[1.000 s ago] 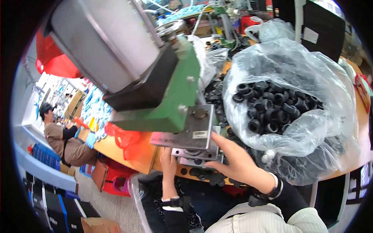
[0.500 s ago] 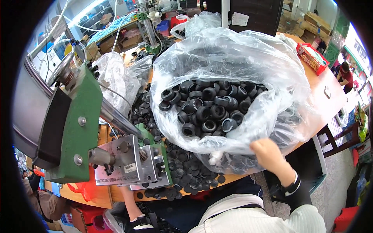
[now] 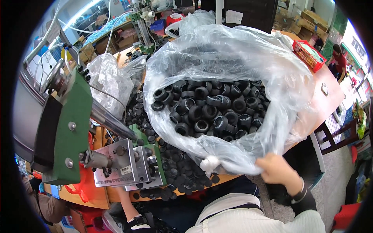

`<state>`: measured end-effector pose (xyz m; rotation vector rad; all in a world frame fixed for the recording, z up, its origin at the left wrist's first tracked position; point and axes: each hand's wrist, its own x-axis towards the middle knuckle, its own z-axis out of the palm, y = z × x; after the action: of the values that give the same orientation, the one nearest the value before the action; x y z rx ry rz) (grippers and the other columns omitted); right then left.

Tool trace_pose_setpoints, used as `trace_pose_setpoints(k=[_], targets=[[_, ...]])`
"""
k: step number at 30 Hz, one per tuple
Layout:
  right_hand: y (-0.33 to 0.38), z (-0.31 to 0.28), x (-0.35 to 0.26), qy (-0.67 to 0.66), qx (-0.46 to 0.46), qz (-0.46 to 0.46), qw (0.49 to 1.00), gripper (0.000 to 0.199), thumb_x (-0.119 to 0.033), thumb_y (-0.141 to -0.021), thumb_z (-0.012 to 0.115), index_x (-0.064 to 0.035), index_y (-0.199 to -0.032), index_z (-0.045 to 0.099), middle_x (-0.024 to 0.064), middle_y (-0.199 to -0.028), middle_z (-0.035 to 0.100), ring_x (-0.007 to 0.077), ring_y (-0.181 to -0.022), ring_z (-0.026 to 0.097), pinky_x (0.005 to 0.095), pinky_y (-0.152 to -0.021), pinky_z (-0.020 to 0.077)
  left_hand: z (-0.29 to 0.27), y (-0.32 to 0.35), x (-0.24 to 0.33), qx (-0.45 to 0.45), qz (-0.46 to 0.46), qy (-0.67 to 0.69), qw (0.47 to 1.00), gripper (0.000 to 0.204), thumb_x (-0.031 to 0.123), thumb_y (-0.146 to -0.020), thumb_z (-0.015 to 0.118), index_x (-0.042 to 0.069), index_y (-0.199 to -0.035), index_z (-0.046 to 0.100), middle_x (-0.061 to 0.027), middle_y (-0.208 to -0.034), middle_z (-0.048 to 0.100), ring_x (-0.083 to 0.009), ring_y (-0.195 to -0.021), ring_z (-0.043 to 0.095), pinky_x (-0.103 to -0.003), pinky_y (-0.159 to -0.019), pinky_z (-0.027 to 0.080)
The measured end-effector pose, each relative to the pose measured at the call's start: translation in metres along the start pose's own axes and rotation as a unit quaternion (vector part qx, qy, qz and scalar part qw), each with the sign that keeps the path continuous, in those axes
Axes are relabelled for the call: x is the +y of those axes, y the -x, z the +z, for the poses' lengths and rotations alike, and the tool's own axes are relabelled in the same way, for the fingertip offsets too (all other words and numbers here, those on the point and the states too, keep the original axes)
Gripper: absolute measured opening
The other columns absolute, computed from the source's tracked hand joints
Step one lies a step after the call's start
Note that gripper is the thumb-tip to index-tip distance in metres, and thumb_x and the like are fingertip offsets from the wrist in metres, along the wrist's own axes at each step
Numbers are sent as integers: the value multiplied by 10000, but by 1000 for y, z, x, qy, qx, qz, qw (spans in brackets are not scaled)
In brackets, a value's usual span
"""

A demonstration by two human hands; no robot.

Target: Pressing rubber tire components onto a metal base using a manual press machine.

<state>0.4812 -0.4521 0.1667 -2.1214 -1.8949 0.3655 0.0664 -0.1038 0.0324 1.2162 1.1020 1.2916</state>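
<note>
A large clear plastic bag (image 3: 217, 149) lies open on the table, filled with small black rubber tyres (image 3: 210, 112). My right hand (image 3: 278, 171) is closed on the bag's near right rim; its fingertips are a little blurred. My left hand (image 3: 122, 192) reaches in under the metal die block (image 3: 128, 163) of a green press (image 3: 74, 132), which hides its fingers. Many flat black discs (image 3: 176, 171) lie between the press and the bag. A white knotted bit of plastic (image 3: 210, 164) rests against the bag's front.
A red basket (image 3: 309, 54) stands at the table's far right, with a small pale object (image 3: 324, 89) nearer. Another clear bag (image 3: 110, 77) sits behind the press. Red plastic (image 3: 79, 190) hangs at the left edge. A person in red (image 3: 338, 62) is in the right background.
My right hand has moved down and slightly right, drawing the bag's near rim outward, so more tyres show. The whole view has shifted slightly. My left hand stays by the press.
</note>
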Motion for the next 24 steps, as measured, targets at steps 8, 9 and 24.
trace_pose_setpoints(k=[8,9,24], targets=[[24,76,-18,-24,-9,125,992,294,-113,-711,660,14,-950,544,203,-838,613,386,-814,599,452,-771,466,-6,-3,3,97,58,43,993,368,222,-988,423,-53,-1212,522,-131,-1212,558,-208,-1113,525,-353,-975,402],[12,48,-29,-65,28,98,993,356,-155,-710,697,7,-994,557,195,-890,616,385,-860,596,438,-794,467,-33,20,-3,120,73,38,989,369,223,-989,423,-53,-1213,521,-130,-1212,558,-207,-1113,525,-352,-976,402],[-148,37,5,39,93,-3,995,506,49,-701,677,-48,-1185,563,155,-1260,482,348,-1095,504,394,-925,429,68,92,127,79,310,-186,929,527,171,-779,709,-36,-1208,484,-125,-1204,522,-222,-1008,545,-353,-825,448]])
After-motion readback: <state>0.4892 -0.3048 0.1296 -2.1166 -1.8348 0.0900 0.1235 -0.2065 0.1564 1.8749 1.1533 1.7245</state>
